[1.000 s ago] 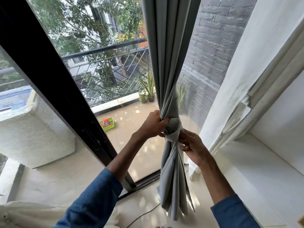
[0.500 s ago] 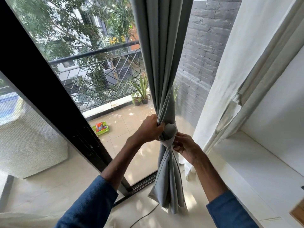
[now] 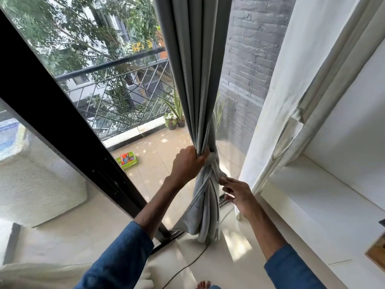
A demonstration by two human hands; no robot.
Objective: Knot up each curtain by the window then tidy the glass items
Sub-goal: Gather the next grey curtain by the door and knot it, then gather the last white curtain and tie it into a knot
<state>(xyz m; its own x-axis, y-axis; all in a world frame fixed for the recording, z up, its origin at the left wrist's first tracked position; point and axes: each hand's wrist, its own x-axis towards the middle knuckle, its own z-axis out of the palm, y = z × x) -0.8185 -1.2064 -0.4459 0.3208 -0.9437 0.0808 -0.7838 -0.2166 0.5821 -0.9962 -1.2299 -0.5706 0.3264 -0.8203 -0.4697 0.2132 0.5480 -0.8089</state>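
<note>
curtain [image 3: 195, 80] hangs by window [image 3: 93, 59], knot [image 3: 210, 162] midway. soft limp cloth, prob light, may slip. l hand [image 3: 188, 163] grips it above knot; r hand [image 3: 237, 193] at tail [image 3: 206, 215] below, grip can't tell. best hold: tail nr knot.

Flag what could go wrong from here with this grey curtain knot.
The knot on the grey curtain looks loosely cinched; if the left hand lets go, it may slip undone. The right hand is only at its edge, so a tug could pull a fold out. A cable lies on the floor near the bare foot: possible trip.
</note>
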